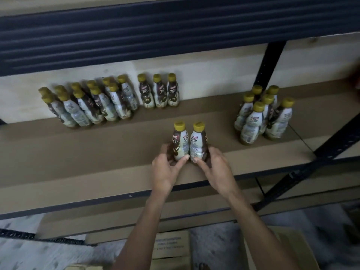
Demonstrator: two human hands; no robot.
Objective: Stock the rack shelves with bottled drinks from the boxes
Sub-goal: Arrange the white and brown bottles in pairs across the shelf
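shelf (87,152) front edge lies under the wrists; bare board open l and r of the hands, betw back-left group (87,106) and right cluster (263,115); trio (158,92) at back wall; l hand (165,170) curled round l bottle (179,142), r hand (214,168) round r bottle (197,143); both upright on shelf, mid-front, touching; box (171,244) on floor below.
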